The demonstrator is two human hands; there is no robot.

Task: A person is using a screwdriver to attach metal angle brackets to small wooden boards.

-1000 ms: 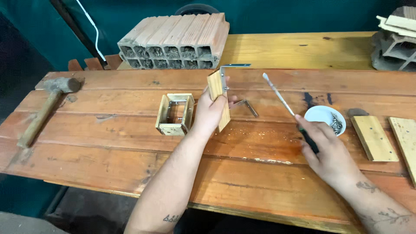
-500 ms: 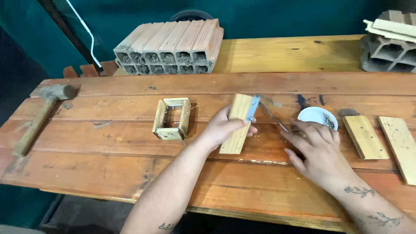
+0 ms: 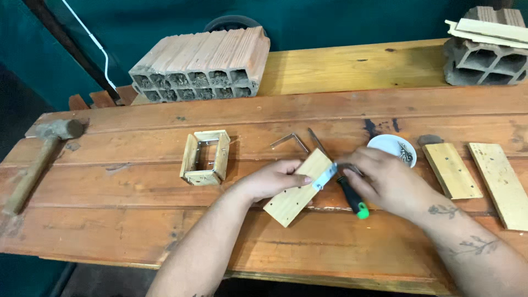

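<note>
left hand (image 3: 269,180) on wood piece (image 3: 297,190); right hand (image 3: 385,179) at metal bracket (image 3: 324,177)

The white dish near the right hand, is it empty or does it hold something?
Not empty: the white dish holds a few small metal pieces at its right side, probably screws.

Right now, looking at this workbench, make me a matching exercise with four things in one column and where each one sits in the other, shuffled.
Things:
1. hammer
2. small wooden frame
3. white dish
4. hollow clay brick

Places:
A. at the back of the bench, left of centre
B. far left edge of the bench
C. just beyond the right hand
D. left of the left hand, which presses on a wooden board

Pairs: 1-B, 2-D, 3-C, 4-A
</note>
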